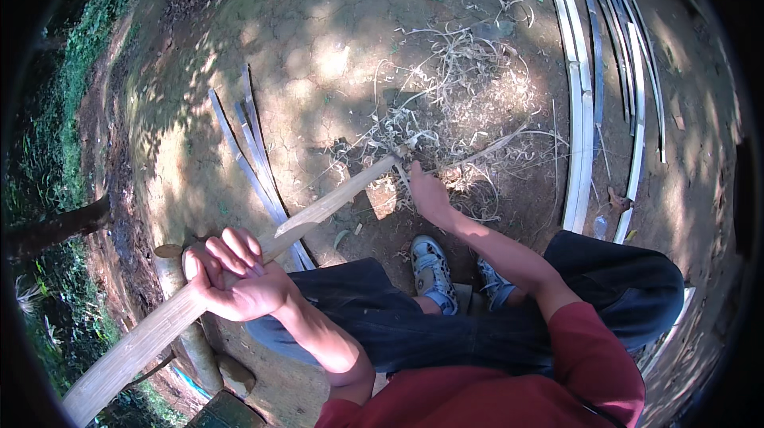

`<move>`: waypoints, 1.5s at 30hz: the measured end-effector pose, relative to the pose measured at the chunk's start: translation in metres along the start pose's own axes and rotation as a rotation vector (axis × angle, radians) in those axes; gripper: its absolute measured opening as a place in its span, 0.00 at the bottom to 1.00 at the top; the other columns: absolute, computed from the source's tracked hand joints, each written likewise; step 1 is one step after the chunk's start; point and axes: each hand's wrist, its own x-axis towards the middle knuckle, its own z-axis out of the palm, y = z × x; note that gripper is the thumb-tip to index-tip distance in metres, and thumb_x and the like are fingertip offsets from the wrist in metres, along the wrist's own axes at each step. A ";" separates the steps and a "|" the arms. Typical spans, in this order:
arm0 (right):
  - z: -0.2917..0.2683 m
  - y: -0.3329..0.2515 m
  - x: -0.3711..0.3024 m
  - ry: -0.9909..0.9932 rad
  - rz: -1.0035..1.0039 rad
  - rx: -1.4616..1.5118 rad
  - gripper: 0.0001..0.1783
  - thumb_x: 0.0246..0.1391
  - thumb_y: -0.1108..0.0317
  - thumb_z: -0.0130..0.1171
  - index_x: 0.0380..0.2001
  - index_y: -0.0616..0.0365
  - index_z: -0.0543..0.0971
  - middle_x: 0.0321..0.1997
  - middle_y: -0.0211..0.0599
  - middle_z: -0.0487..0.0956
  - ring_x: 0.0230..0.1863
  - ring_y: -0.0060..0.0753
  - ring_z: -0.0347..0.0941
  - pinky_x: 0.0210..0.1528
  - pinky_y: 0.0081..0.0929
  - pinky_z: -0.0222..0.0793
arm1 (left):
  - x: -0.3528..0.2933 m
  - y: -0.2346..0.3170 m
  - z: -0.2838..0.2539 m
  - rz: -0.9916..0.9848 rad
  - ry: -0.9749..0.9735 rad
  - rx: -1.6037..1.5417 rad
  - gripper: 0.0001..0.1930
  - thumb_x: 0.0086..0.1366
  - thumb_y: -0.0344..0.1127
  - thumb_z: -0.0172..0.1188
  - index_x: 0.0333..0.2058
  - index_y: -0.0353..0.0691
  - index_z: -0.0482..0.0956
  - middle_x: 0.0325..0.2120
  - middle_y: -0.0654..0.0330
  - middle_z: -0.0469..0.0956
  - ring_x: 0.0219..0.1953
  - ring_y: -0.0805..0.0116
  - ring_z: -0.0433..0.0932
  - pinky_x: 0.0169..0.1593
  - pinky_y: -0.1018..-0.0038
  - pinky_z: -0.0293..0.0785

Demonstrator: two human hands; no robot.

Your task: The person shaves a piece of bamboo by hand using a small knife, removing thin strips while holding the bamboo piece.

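Note:
A long, pale wooden or bamboo slat (334, 199) slants from the lower left up to the middle of the head view. My left hand (243, 277) is wrapped around it from below, fingers curled over the top. At the slat's far end, my right hand (430, 195) is closed in a fist just to the right of the tip. Something thin and light (404, 176) shows beside that fist, but what the fingers grip is hidden. Curled shavings (458, 101) lie heaped on the ground beyond the tip.
Several long split strips (574, 109) lie on the ground at the right. More strips (253, 161) lie at the left, partly beneath the slat. A round log post (169, 269) stands by my left hand. My shoe (432, 269) rests below the slat's tip.

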 end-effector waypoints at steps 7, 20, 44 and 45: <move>0.004 0.028 0.005 -0.002 0.023 0.155 0.15 0.54 0.68 0.47 0.37 0.72 0.63 0.23 0.62 0.75 0.27 0.63 0.74 0.31 0.51 0.69 | -0.004 -0.003 0.003 0.012 0.089 0.008 0.18 0.64 0.42 0.43 0.17 0.47 0.54 0.08 0.68 0.51 0.10 0.78 0.48 0.13 0.81 0.45; 0.019 0.040 0.020 -0.107 0.184 0.011 0.15 0.55 0.69 0.46 0.42 0.70 0.63 0.35 0.66 0.74 0.36 0.61 0.75 0.37 0.48 0.72 | -0.001 -0.002 -0.002 -0.003 0.054 -0.004 0.19 0.64 0.43 0.43 0.16 0.48 0.52 0.08 0.69 0.50 0.10 0.78 0.47 0.14 0.81 0.45; -0.122 -0.183 -0.117 -0.029 -0.393 0.193 0.14 0.50 0.73 0.50 0.36 0.74 0.63 0.18 0.55 0.73 0.23 0.57 0.73 0.26 0.45 0.69 | 0.006 -0.005 -0.008 0.104 0.061 -0.045 0.18 0.66 0.42 0.40 0.17 0.46 0.53 0.06 0.67 0.53 0.07 0.79 0.50 0.10 0.84 0.48; -0.124 -0.182 -0.113 -0.003 -0.416 0.178 0.16 0.49 0.73 0.51 0.36 0.76 0.64 0.18 0.55 0.74 0.23 0.56 0.74 0.26 0.44 0.70 | 0.008 -0.004 -0.005 0.108 0.043 -0.014 0.18 0.67 0.41 0.39 0.17 0.46 0.53 0.06 0.66 0.53 0.07 0.79 0.50 0.10 0.84 0.48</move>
